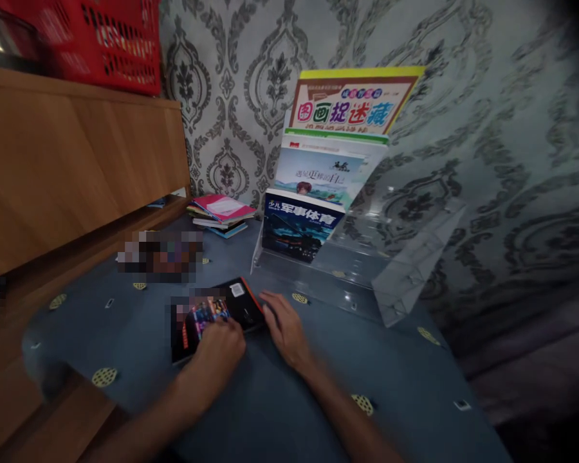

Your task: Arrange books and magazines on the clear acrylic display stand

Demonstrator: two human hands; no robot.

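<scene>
Hands low centre: your left hand (pixel 219 347) curls on the dark book (pixel 215 316), your right hand (pixel 282 325) lies flat at its edge, gripping nothing. Pinch both edges before lifting.

top book (pixel 352 103), upper centre: 图画捉迷藏 in coloured letters | middle book (pixel 321 173), below it: small title, partly legible, 遇见…自己 | front book (pixel 300 225), centre: 少儿 军事体育 in white on dark blue | black book (pixel 212 315) on surface, lower centre: nothing legible
</scene>
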